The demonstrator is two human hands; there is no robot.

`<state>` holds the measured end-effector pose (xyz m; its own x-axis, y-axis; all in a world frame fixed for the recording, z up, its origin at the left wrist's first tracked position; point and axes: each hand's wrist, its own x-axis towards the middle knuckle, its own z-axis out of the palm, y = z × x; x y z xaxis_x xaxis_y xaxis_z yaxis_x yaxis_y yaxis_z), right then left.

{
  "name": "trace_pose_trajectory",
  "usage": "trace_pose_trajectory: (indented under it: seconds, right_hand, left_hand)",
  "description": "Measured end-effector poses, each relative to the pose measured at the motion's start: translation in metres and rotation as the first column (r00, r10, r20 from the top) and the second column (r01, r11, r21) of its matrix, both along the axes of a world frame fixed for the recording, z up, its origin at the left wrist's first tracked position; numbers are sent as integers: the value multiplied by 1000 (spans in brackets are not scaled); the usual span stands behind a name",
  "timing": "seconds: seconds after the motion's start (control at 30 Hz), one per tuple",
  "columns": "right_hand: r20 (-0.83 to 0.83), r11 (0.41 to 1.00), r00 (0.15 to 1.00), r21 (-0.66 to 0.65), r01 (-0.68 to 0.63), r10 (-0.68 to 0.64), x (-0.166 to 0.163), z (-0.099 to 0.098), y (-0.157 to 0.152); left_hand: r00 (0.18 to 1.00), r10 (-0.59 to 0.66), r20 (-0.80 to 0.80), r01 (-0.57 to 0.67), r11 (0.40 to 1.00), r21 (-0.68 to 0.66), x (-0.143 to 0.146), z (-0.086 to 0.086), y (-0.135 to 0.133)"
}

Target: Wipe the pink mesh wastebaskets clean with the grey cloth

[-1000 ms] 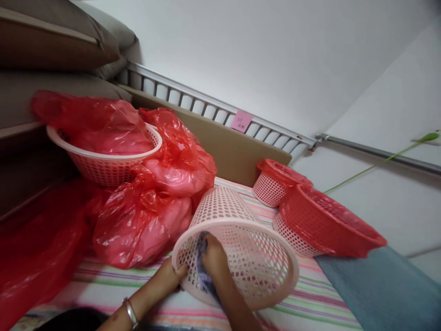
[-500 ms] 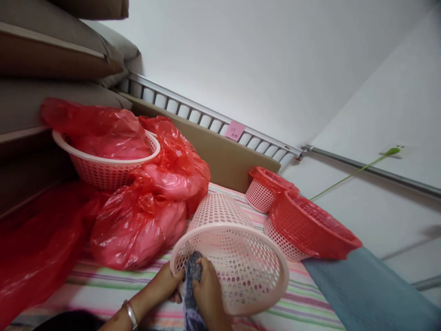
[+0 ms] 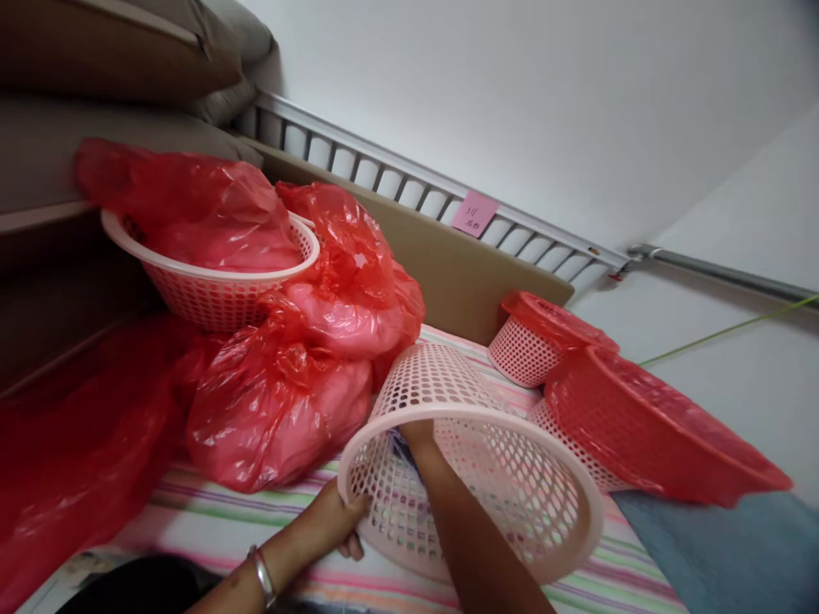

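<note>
A pale pink perforated basket (image 3: pixel 512 477) lies on its side on the striped sheet, its mouth toward me. My left hand (image 3: pixel 336 520) grips the basket's near rim, a silver bangle on the wrist. My right arm reaches deep inside the basket, and my right hand (image 3: pixel 415 435) is pressed against the upper inner wall near the rim. A bit of dark bluish cloth (image 3: pixel 402 443) shows beside that hand, but the fingers are hidden by the rim and mesh.
Red plastic bags (image 3: pixel 287 375) are heaped at left, one in a pink basket (image 3: pixel 217 298). Red and pink baskets (image 3: pixel 640 426) lie at right, beside a blue cloth (image 3: pixel 723 554). A brown headboard (image 3: pixel 461 273), a railing with a pink note (image 3: pixel 474 214) and stacked cushions (image 3: pixel 95 51) stand behind.
My right hand has gone from the basket's near rim deeper inside, up against its upper wall, taking the cloth along. The basket has tipped a little; the left hand keeps its grip.
</note>
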<state>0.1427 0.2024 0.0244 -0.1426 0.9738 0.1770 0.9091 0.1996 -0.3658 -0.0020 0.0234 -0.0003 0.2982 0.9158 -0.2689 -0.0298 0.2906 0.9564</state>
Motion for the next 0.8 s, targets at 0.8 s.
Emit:
trace_pose_trajectory:
  seconds: [0.8]
  right_hand:
    - [-30, 983, 987, -93, -159, 157, 4, 11, -224]
  left_hand:
    - [993, 90, -81, -87, 995, 45, -9, 4, 1]
